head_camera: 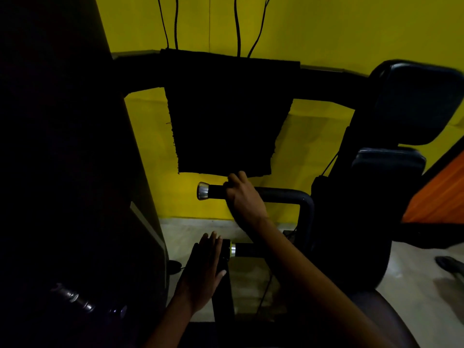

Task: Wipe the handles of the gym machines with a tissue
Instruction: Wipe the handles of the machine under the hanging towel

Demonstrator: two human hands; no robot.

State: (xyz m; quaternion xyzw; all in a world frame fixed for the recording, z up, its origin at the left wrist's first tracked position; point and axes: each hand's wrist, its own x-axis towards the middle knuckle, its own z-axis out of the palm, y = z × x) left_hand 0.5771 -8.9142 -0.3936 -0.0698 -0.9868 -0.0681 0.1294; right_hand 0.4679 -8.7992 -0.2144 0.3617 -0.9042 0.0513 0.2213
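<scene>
Item one: our right hand (244, 197), fingers curled over the upper handle (216, 191), a dark horizontal grip ending in a silver cap (203, 190) on its left end. We cannot tell whether a tissue sits under the fingers; none shows.

Item two: our left hand (204, 270), fingers straight and together, palm laid flat on a dark padded part (221, 292) of the machine, holding nothing. Just beside its fingertips is the lower handle (244, 249), also silver-capped, with a yellow-green ring.

Item three: a black curved tube (305, 209) running from the upper handle to the machine's frame on the right.

Item four: a black cloth (226, 116) draped over a crossbar, above the right hand.

Item five: black pads (416, 101) at right; yellow wall (326, 28) behind; pale floor (414, 285) below.
</scene>
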